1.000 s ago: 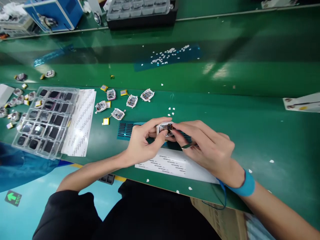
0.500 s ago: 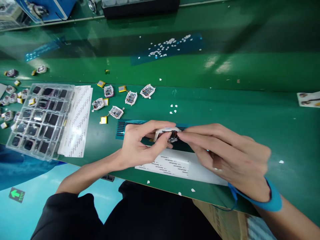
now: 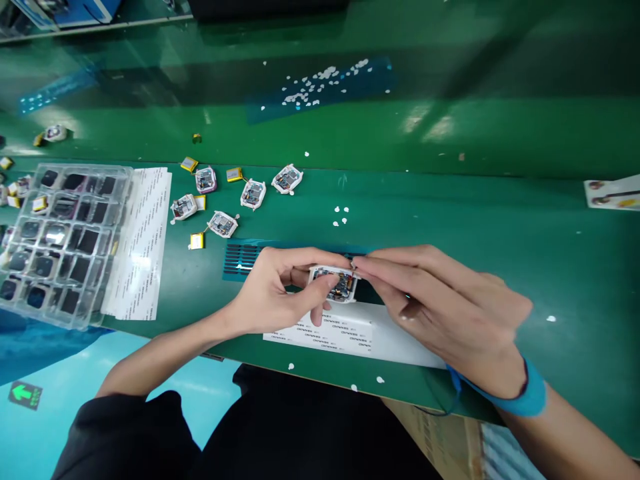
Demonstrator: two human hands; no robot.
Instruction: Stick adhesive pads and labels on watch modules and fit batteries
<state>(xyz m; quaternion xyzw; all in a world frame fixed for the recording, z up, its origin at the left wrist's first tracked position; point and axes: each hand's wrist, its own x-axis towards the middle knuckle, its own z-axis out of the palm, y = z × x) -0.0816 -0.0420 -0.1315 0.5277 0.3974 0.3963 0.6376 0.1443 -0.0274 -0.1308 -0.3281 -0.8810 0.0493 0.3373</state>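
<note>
1. Left hand [image 3: 280,288]: closed around the white-rimmed casing [image 3: 346,288], frame centre — thumb hiding part.
2. Right hand [image 3: 445,300]: fingertips pinched at its upper-right corner — actual hold cannot be told.
3. Black box [image 3: 270,9]: cropped, top edge.

The person has two hands, a left hand [image 3: 287,290] and a right hand [image 3: 445,303], and one held casing [image 3: 349,288] between them. Grouped on the bench lie five opened casings [image 3: 253,194] and four yellow batteries [image 3: 234,175]. Four white dots [image 3: 345,221] cluster beyond the hands; three loose specks [image 3: 380,380] lie along the near edge. There is one clear tray [image 3: 95,313], one blue wristband [image 3: 533,393] and one arrow sign [image 3: 25,395].
</note>
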